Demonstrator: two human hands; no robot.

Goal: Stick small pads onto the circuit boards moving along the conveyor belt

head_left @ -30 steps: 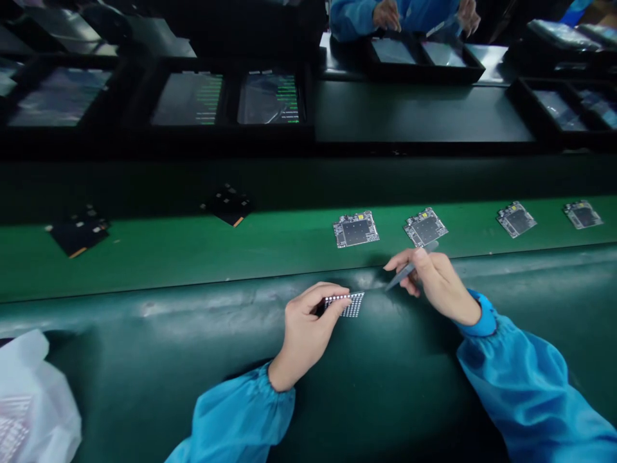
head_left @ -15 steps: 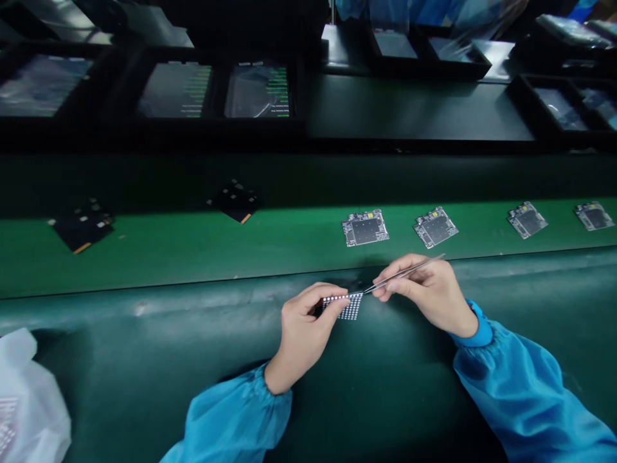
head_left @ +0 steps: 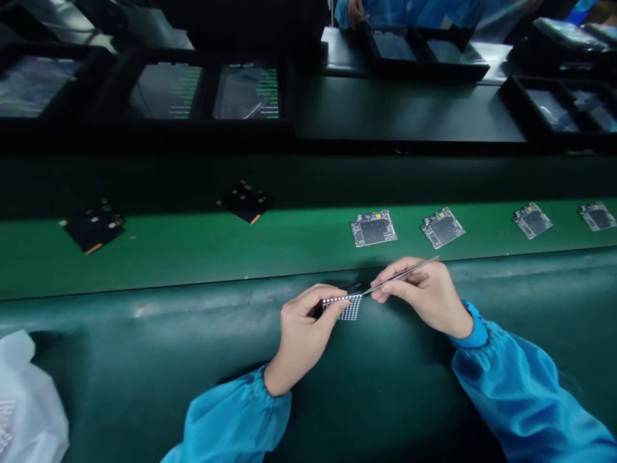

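Between the thumb and fingers of my left hand is a small dark sheet with rows of round white dots, held tilted above the green mat. My right hand is closed in a pinch around a pair of metal tweezers. Their tips point down and left and meet the sheet's upper right corner; whether they grip a dot is too small to tell. Beyond my hands, a circuit board lies on the green strip, with another circuit board to its right.
Farther right along the green strip are two more boards. Dark boards lie at left. Black trays with bagged panels stand behind. A white plastic bag sits at lower left. Across the bench a co-worker's hand shows.
The boards on the strip have shifted slightly right, while the trays behind appear slightly farther left. A co-worker's hand has come into view at the top. My hands have barely moved.
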